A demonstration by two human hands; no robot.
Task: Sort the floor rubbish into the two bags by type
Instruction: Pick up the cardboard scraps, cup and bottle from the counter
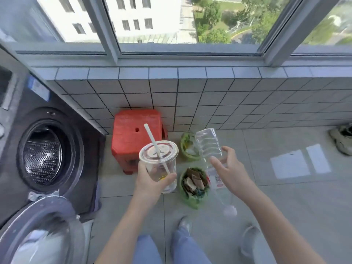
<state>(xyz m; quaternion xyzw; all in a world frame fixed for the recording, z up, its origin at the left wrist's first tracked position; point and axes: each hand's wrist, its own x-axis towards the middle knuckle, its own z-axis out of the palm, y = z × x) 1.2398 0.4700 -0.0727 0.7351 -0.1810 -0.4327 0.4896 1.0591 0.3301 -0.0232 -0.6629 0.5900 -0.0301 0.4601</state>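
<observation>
Left hand (150,181) grips a clear cup (159,164), fingers curled round its wall, straw (157,148) through the lid; right hand (231,169) holds a bottle (208,144), thumb and fingers wrapped about its middle; both above two green bags (192,200) on the floor (285,197).

Location: enclosed laundry balcony of a high-rise home. Indicators: a front-loading washer (45,155) at 9 o'clock, door (38,231) swung open at 7 o'clock, drum visible. A tiled low wall (190,100) runs across 12 o'clock beneath sliding windows (171,20) overlooking a white building and trees far below. Floor (285,187) is large grey tile. A red plastic stool (133,128) stands against the wall; worn shoes (342,138) lie at 3 o'clock.
</observation>
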